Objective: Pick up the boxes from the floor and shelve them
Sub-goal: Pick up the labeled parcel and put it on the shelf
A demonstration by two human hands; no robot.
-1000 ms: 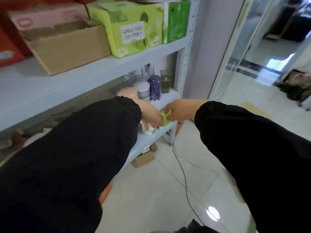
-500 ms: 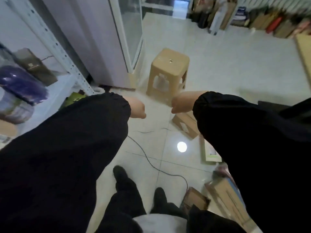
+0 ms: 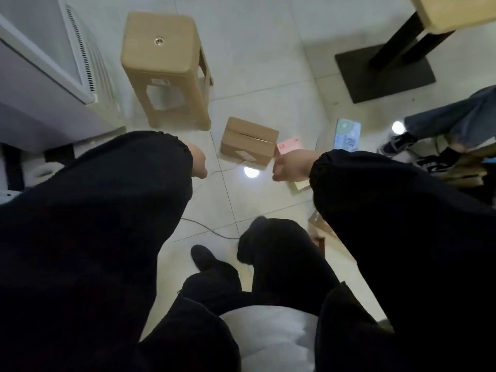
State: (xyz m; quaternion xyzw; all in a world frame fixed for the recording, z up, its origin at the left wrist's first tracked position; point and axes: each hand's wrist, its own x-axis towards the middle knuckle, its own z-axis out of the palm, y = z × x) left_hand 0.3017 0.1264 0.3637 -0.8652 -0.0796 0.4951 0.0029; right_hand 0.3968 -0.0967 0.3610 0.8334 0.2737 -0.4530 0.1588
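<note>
Cardboard box closed, contents unseen, R hand grip clenched empty, L hand grip unclear

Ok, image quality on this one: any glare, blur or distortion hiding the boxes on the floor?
Head view: two bright round reflections glare on the glossy tiles, one beside the cardboard box but not covering it; wide-angle bending tilts the stool; the black sleeves are dark with no detail; the box edges look reasonably sharp.

Open floor lies before the cardboard box; a stool stands close behind.
</note>
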